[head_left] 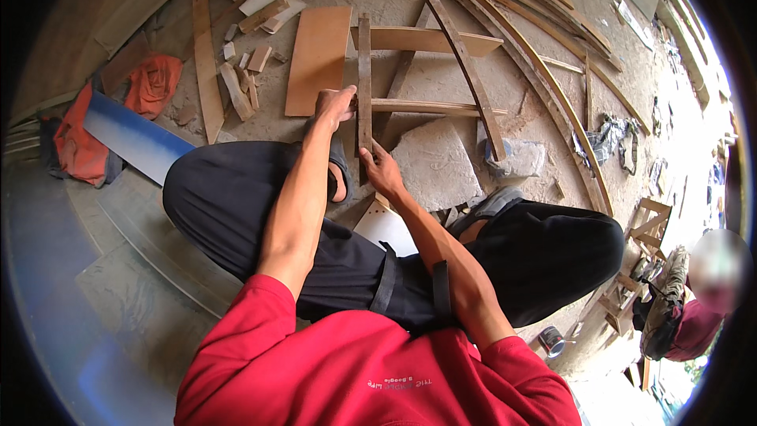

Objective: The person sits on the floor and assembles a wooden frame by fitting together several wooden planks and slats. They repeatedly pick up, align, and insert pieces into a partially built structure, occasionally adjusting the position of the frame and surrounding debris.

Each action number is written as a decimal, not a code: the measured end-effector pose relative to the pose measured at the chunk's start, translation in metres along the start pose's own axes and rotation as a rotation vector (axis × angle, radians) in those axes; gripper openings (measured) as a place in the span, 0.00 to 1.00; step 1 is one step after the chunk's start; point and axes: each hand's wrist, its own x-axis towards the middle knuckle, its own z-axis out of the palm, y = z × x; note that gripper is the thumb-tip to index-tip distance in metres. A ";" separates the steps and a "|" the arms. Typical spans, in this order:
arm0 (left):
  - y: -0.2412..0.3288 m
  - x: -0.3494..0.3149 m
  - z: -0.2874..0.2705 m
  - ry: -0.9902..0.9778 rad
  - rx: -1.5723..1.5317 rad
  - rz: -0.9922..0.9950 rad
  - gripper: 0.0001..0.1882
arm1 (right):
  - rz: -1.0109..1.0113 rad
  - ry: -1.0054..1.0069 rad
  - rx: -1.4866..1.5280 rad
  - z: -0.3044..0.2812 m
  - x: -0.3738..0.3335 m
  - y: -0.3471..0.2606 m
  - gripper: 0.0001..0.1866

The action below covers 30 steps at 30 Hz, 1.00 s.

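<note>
A wooden frame lies between my knees, built of a near-side dark strip (pixel 364 63), a longer slanted strip (pixel 457 51) to the right, and crosspieces joining them. My left hand (pixel 336 106) closes on the dark strip's left side, beside the end of the lower crosspiece (pixel 430 106). My right hand (pixel 382 169) pinches the same strip lower down, close to its bottom end. The upper crosspiece (pixel 426 40) is wider and curved. Whatever lies under my left fingers is hidden.
A flat brown board (pixel 318 59) lies left of the frame, near wood offcuts (pixel 256 59). A stone slab (pixel 438 162) sits below the frame. Long planks (pixel 544 71) stretch along the right. An orange bag (pixel 79 142) lies far left. Another person (pixel 686 319) is at right.
</note>
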 end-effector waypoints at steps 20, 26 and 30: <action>0.022 -0.032 0.024 0.226 0.879 0.142 0.29 | -0.052 -0.040 -0.185 0.003 0.008 0.011 0.31; 0.022 -0.036 0.026 0.222 0.903 0.230 0.29 | 0.081 -0.163 -0.263 0.007 0.011 0.012 0.34; 0.008 -0.022 0.015 0.236 0.823 0.264 0.29 | 0.061 -0.155 -0.207 0.006 0.008 0.011 0.33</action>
